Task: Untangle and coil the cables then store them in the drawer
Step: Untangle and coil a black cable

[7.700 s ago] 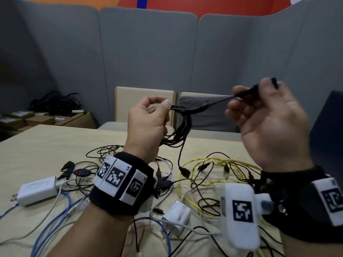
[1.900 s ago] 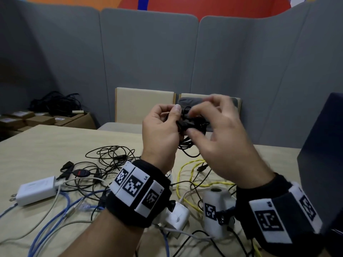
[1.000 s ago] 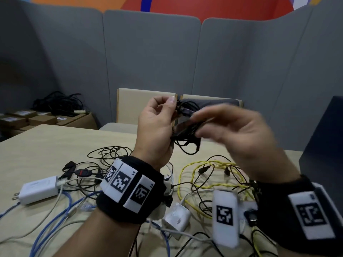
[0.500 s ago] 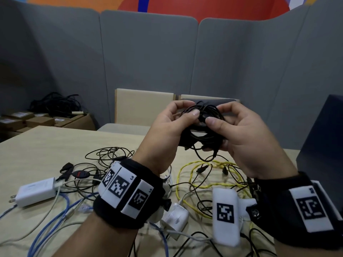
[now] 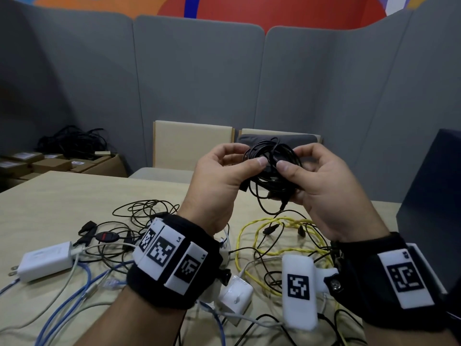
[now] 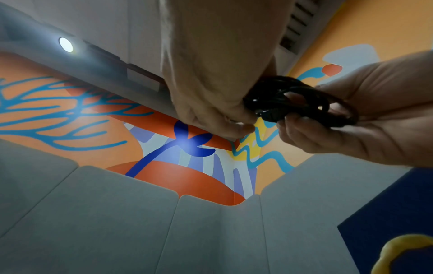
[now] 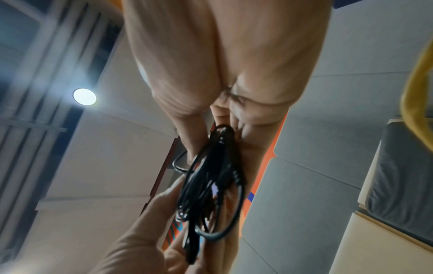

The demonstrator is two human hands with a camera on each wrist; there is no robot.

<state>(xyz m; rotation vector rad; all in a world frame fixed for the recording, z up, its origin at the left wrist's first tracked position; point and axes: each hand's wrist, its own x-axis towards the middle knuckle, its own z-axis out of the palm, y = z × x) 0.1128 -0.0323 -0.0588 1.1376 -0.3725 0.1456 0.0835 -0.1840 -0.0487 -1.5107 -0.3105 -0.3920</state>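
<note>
Hands first: the left hand [image 5: 219, 181] and right hand [image 5: 321, 186] meet at chest height above the table [image 5: 62, 196], both clamped on one black coil [image 5: 272, 168] of cable. Each thumb presses on the near face of the bundle while the fingers curl round behind it; the two thumb tips lie just beside each other. A few loose loops and a plug end hang below the coil (how it is bound, I cannot tell). From the left wrist view the coil [image 6: 297, 102] sits pinched between the left fingertips and the cupped right palm; from the right wrist view it [image 7: 211, 185] hangs edge-on between both hands.

On the table beneath lie the other cables, tangled: a yellow cable [image 5: 252, 245] looped under the right wrist, thin black cables [image 5: 147, 211] to the left of it, blue cables [image 5: 74, 290] running to the near edge. A white charger [image 5: 45, 260] sits at the left, a smaller white adapter [image 5: 237, 295] between the wrists. Boxes [image 5: 50, 163] topped with dark cords stand by the grey partition [image 5: 199, 78].
</note>
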